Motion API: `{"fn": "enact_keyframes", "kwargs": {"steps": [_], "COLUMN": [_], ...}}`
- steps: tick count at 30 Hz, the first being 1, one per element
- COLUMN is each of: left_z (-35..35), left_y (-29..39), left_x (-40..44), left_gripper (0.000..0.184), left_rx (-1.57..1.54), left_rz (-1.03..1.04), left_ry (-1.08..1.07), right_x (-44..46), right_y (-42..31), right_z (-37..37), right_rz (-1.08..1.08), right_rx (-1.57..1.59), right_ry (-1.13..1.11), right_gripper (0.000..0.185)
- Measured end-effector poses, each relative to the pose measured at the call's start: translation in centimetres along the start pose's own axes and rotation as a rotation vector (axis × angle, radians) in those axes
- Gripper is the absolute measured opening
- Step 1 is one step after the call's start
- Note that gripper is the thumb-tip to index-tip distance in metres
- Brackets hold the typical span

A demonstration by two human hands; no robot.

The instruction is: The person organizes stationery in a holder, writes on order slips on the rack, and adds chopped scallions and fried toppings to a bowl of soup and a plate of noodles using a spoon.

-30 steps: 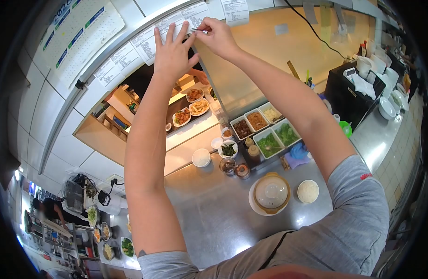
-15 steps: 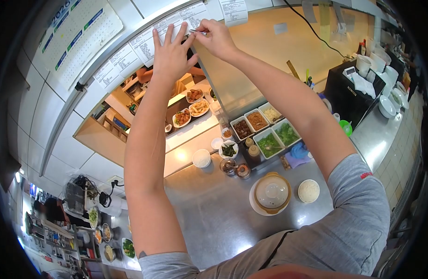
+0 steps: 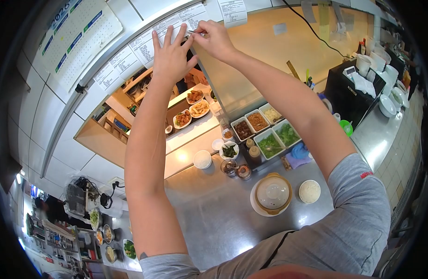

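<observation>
Overhead, my left hand [image 3: 172, 58] lies with fingers spread against a printed order slip [image 3: 170, 28] in a row of slips hanging from the metal rail. Close beside it, my right hand [image 3: 215, 41] pinches a slim pen [image 3: 194, 32], its tip at the lower part of the slips. Another order slip [image 3: 233, 12] hangs to the right of my hands. Part of the slip under my left fingers is hidden.
Below stand a lidded clay pot [image 3: 273, 193], a bowl of rice [image 3: 310, 191] and several topping containers [image 3: 270, 145]. Plates of fried food [image 3: 199, 108] sit in the serving opening. A calendar [image 3: 81, 35] hangs upper left.
Both hands stay almost in place, with only a slight shift of the right hand and pen. Behind the serving opening, a person has moved.
</observation>
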State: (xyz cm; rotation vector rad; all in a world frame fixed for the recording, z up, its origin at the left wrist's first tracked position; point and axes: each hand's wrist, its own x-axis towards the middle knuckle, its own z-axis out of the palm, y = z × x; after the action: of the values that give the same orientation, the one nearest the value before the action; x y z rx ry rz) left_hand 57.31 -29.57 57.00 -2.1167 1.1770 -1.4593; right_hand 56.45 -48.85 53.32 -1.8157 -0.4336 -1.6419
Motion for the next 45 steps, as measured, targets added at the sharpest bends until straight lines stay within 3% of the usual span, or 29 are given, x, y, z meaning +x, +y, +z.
{"fn": "enact_keyframes", "kwargs": {"steps": [6, 13, 19, 22, 45], "left_z": [0.1, -0.1, -0.4, -0.4, -0.1], "left_y": [0.0, 0.0, 0.0, 0.0, -0.1], "left_x": [-0.1, -0.1, 0.0, -0.1, 0.0], "left_gripper": [0.064, 0.067, 0.067, 0.066, 0.057], "left_rx": [-0.024, -0.009, 0.007, 0.008, -0.018], "left_rz": [0.004, -0.003, -0.005, -0.003, 0.005], "left_ry": [0.034, -0.006, -0.026, -0.024, 0.02], "right_x": [0.1, -0.6, -0.5, -0.5, 0.5], "right_y": [-0.6, -0.5, -0.7, -0.5, -0.1], "right_z": [-0.4, -0.3, 0.3, 0.3, 0.9], "right_rz": [0.106, 0.089, 0.092, 0.065, -0.009], "right_rx": [0.035, 0.012, 0.182, 0.099, -0.034], "right_ry": [0.009, 0.028, 0.063, 0.05, 0.129], "right_gripper": [0.019, 0.022, 0.023, 0.017, 0.025]}}
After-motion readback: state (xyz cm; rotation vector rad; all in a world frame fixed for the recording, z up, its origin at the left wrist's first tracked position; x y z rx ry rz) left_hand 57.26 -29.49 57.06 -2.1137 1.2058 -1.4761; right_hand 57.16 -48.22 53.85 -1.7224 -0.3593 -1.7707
